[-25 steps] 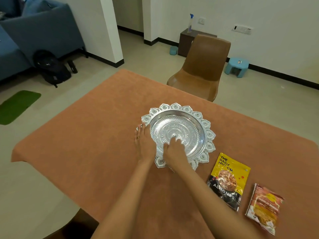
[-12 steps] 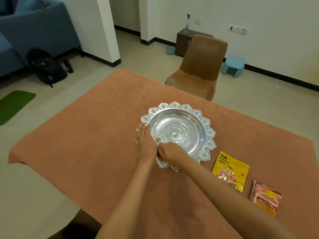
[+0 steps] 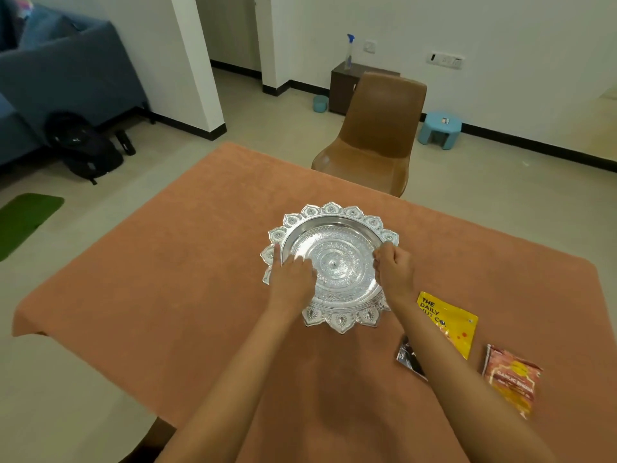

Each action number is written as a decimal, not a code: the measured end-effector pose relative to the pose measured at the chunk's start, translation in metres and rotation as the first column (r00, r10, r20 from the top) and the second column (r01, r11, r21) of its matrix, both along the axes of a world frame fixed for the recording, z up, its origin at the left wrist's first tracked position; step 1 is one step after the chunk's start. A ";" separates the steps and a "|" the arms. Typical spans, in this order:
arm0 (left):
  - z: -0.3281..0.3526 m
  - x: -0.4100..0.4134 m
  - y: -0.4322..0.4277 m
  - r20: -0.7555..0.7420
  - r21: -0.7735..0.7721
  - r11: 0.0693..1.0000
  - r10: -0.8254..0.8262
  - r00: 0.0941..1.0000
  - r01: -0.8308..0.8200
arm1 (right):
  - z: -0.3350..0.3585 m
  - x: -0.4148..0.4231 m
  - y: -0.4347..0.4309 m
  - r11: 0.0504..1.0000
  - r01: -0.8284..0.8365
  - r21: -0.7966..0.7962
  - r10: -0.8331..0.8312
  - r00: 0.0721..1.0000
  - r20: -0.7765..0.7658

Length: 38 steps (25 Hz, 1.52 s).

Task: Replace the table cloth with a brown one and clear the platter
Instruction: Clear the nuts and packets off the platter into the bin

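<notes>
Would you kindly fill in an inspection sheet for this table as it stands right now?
Surface: brown tablecloth covers the table and lies flat.
Job's things: silver platter near the middle; nothing seen in the part of its bowl that shows.
Clutter: yellow nut packet and red garlic snack packet lie on the cloth right of the platter.
Hands: left hand holds the left rim, thumb outside, fingers inside; right hand curls over the right rim.
Cables: nothing seen.
Surroundings: brown chair beyond the table, blue stool, black backpack on the floor.
</notes>
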State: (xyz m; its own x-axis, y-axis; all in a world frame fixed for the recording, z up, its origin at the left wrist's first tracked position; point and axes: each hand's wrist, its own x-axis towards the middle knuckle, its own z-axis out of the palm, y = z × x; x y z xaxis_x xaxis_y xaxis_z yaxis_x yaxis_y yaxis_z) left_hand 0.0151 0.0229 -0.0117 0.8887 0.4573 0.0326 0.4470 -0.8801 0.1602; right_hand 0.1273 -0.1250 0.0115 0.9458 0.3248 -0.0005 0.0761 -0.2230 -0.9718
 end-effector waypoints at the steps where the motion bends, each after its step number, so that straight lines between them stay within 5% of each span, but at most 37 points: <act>1: 0.002 0.001 -0.007 -0.101 -0.031 0.999 0.002 0.995 -0.005 | -0.002 -0.002 -0.005 0.998 0.056 0.001 -0.056 0.997 0.043; 4: 0.014 0.001 -0.034 -0.321 -0.028 1.000 -0.006 0.947 -0.003 | -0.019 -0.013 -0.010 0.991 0.126 -0.051 -0.115 0.977 0.182; 10: 0.036 -0.008 -0.068 -0.417 -0.065 0.980 -0.198 0.887 0.188 | -0.033 -0.011 -0.006 0.979 0.195 -0.063 -0.173 0.951 0.256; 13: 0.044 -0.014 -0.054 -0.452 -0.232 0.948 -0.304 0.839 0.218 | -0.031 -0.012 -0.006 0.984 0.167 -0.055 -0.146 0.951 0.273; 21: 0.056 0.002 -0.016 -0.327 -0.372 0.873 -0.441 0.836 0.315 | -0.029 -0.010 -0.007 0.989 0.126 -0.070 -0.110 0.973 0.204; 24: 0.053 -0.001 -0.012 -0.059 -0.445 0.872 -0.254 0.965 0.203 | -0.018 -0.007 -0.011 0.998 0.058 0.003 -0.058 0.998 0.032; 26: 0.051 -0.002 -0.016 0.218 -0.706 0.705 0.122 0.968 0.070 | -0.008 -0.002 -0.018 0.983 0.053 0.176 -0.013 0.976 -0.220; 28: 0.054 0.002 -0.038 0.248 -0.936 0.333 0.395 0.884 0.114 | 0.002 -0.001 -0.033 0.937 0.119 0.329 0.049 0.886 -0.461; 31: 0.057 0.019 -0.099 0.192 -0.975 -0.026 0.397 0.898 0.220 | 0.007 -0.013 -0.079 0.877 0.210 0.431 0.119 0.776 -0.620; 35: 0.053 0.029 -0.192 0.157 -0.962 -0.186 0.230 0.960 0.202 | 0.002 -0.045 -0.174 0.811 0.343 0.475 0.086 0.733 -0.675; 38: 0.042 0.019 -0.273 0.105 -0.971 -0.214 0.000 0.994 0.103 | -0.007 -0.083 -0.266 0.737 0.487 0.469 -0.050 0.731 -0.681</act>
State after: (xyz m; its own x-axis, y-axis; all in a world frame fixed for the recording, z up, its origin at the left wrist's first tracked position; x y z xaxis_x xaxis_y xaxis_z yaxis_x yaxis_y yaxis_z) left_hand 0.0345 -0.2503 0.0304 0.9316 -0.0659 -0.3576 0.3575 0.3451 0.8678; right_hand 0.0447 -0.3908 0.0049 0.8491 0.1924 -0.4919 -0.5178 0.4875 -0.7030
